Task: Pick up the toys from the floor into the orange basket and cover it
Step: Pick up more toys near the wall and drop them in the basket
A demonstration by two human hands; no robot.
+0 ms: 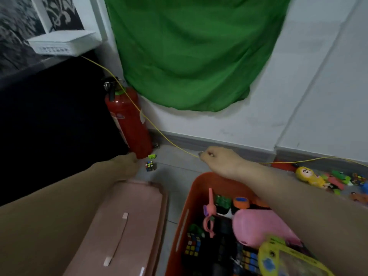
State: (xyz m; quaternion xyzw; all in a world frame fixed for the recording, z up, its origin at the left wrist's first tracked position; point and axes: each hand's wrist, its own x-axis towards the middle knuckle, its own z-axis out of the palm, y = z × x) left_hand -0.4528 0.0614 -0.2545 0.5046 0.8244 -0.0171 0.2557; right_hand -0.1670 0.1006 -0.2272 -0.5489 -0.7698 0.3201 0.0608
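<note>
The orange basket (pixel 184 218) stands on the floor at the lower right, holding a pink toy (pixel 258 226), a puzzle cube (pixel 193 244) and several other toys. Its pink lid (pixel 129 216) lies flat on the floor to the left of it. My left hand (pixel 127 161) reaches out to the foot of the fire extinguisher, just left of a small puzzle cube (pixel 151 166) and a tiny green toy (pixel 152 156); its fingers are hidden. My right hand (pixel 211 156) hovers beyond the basket's far rim with fingers curled, next to the yellow cable, and nothing shows in it.
A red fire extinguisher (pixel 127 120) stands against the wall beside dark furniture (pixel 49 116). A yellow cable (pixel 159 132) runs from a white box (pixel 63 43) down along the skirting. A yellow doll (pixel 310 177) and several small toys (pixel 342 180) lie at the right. A green cloth (pixel 189 52) hangs on the wall.
</note>
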